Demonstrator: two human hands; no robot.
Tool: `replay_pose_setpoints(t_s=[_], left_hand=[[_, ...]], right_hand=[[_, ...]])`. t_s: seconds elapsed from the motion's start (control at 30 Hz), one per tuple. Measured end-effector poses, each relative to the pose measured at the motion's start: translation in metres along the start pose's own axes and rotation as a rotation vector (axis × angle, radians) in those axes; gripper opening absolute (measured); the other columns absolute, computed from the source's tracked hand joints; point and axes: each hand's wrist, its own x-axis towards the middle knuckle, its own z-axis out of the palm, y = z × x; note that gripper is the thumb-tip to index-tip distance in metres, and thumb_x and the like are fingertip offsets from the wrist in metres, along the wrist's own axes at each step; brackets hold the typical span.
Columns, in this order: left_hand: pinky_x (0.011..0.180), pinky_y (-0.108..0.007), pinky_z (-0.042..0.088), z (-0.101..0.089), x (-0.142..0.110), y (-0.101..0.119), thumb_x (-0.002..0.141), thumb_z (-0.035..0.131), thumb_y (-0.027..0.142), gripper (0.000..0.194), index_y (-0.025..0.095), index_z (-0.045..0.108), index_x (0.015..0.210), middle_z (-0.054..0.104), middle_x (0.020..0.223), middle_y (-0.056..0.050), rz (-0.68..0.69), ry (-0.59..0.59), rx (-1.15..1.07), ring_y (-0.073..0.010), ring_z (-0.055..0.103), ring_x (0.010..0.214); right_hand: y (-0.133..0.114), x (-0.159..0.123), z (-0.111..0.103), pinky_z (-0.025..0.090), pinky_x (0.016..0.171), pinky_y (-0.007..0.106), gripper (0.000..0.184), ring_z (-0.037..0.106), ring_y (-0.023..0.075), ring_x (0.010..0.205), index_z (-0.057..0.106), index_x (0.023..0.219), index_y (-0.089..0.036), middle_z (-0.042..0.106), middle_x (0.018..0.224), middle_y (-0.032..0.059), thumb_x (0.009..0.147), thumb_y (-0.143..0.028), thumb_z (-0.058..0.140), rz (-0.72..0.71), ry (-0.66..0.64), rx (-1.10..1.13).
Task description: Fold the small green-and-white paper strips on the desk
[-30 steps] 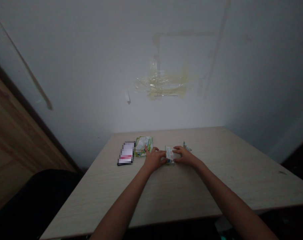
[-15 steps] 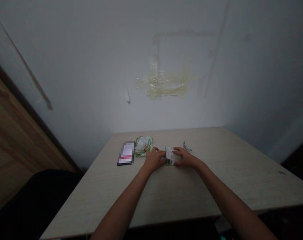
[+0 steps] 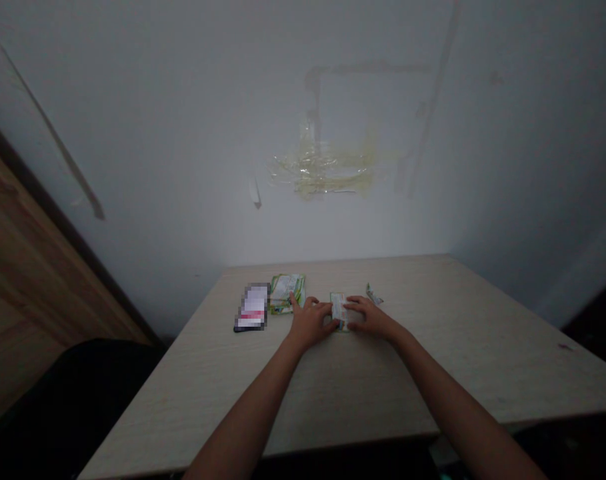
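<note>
A small printed packet [image 3: 339, 308], white with green edging and a coloured strip near its lower end, lies flat on the table between my hands. My left hand [image 3: 310, 323] grips its left edge with the thumb and fingers, the index finger raised toward a pile of similar packets. My right hand [image 3: 371, 317] has its fingertips on the packet's right part and hides that side. Just beyond the right hand is a crumpled, torn-looking piece of printed wrapper [image 3: 373, 293].
The pile of green-and-white packets [image 3: 287, 291] sits left of my hands, beside a phone [image 3: 253, 307] with a blurred screen. The pale wooden table [image 3: 433, 360] meets a wall [image 3: 183, 167] bearing old yellowed tape [image 3: 327, 173]. A dark chair-like shape [image 3: 77, 393] stands at left.
My left thumb has shifted slightly right over the packet's lower edge, and my right fingers reach a little further left across it. The packet stays in nearly the same place.
</note>
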Motion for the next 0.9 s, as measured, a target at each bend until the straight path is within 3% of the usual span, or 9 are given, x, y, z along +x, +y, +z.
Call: replay_pose_setpoints(t_s=[0.3, 0.57, 0.9], left_hand=[[0.106, -0.074, -0.017, 0.003, -0.004, 0.000, 0.084, 0.062, 0.048, 0.031, 0.033, 0.065, 0.110, 0.070, 0.115, -0.002, 0.021, 0.074, 0.009, -0.0292, 0.050, 0.119], [0.108, -0.073, -0.014, 0.007, -0.005, -0.003, 0.086, 0.058, 0.050, 0.031, 0.041, 0.067, 0.114, 0.066, 0.124, 0.000, 0.003, 0.050, 0.010, -0.0305, 0.048, 0.122], [0.107, -0.076, -0.012, 0.014, -0.005, -0.010, 0.084, 0.059, 0.056, 0.034, 0.046, 0.065, 0.116, 0.062, 0.132, 0.003, 0.000, 0.045, 0.020, -0.0368, 0.038, 0.135]], right_hand=[[-0.009, 0.000, -0.001, 0.040, 0.104, 0.051, 0.016, 0.058, 0.0245, 0.114, 0.077, 0.088, -0.024, 0.063, 0.120, 0.0085, 0.080, -0.024, 0.064, -0.026, 0.137, 0.057], [-0.005, 0.001, 0.001, 0.039, 0.104, 0.050, 0.010, 0.057, 0.0257, 0.115, 0.078, 0.079, -0.026, 0.064, 0.120, 0.0073, 0.077, -0.029, 0.069, -0.045, 0.122, 0.061], [-0.005, 0.011, 0.008, 0.039, 0.104, 0.048, 0.013, 0.056, 0.0259, 0.112, 0.078, 0.079, -0.024, 0.066, 0.114, 0.0083, 0.078, -0.029, 0.066, 0.002, 0.252, -0.005]])
